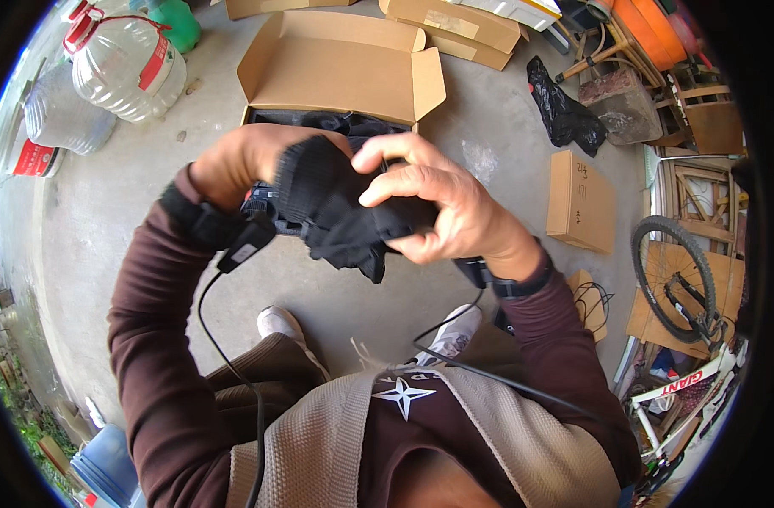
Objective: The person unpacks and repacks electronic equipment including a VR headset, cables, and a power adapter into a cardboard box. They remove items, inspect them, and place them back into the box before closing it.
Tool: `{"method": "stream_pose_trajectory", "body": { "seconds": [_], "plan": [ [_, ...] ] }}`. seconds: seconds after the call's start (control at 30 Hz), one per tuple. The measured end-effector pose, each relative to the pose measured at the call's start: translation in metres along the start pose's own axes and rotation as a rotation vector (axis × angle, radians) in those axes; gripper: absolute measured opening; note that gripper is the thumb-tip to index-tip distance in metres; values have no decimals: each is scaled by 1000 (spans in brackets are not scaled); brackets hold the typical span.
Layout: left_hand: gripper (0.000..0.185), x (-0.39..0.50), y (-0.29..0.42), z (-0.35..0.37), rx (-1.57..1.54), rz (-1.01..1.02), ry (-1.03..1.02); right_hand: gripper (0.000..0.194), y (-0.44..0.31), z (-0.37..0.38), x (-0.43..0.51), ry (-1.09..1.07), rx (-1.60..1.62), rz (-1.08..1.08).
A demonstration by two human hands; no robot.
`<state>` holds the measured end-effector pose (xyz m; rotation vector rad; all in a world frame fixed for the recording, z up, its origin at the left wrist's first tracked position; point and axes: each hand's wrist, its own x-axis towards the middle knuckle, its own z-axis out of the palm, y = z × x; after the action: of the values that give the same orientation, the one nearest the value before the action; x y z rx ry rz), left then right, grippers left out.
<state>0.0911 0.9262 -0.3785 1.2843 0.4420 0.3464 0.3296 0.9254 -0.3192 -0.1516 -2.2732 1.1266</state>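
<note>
Both hands hold a bundle of black fabric (342,222) in front of my chest. My left hand (253,155) grips its left side, with the fingers hidden behind the blurred cloth. Curled around the right side is my right hand (425,197), thumb below and fingers above. What the cloth is, or whether something lies inside it, I cannot tell. Beyond and below my hands an open cardboard box (336,70) sits on the floor with its lid raised. Black items lie in it, largely hidden by my hands. A black strap with a cabled device circles each wrist.
Large clear plastic bottles (130,70) stand at the upper left. A closed carton (581,203), a black plastic bag (561,108) and a bicycle wheel (673,279) are on the right. A white bicycle frame (685,387) lies lower right. Cables (234,362) hang from both wrists.
</note>
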Motion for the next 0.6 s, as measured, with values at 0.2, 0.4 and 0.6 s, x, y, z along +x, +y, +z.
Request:
{"method": "stream_pose_trajectory", "body": {
  "seconds": [0.2,0.4,0.6],
  "plan": [
    [43,-51,13,-14,583,176,145,25,32,47,45,455,19,-215],
    [37,-98,29,-19,1332,141,562,27,73,92,114,653,1519,239],
    [24,-81,-38,-26,23,500,1237,78,103,137,105,517,1724,345]
  ]
}}
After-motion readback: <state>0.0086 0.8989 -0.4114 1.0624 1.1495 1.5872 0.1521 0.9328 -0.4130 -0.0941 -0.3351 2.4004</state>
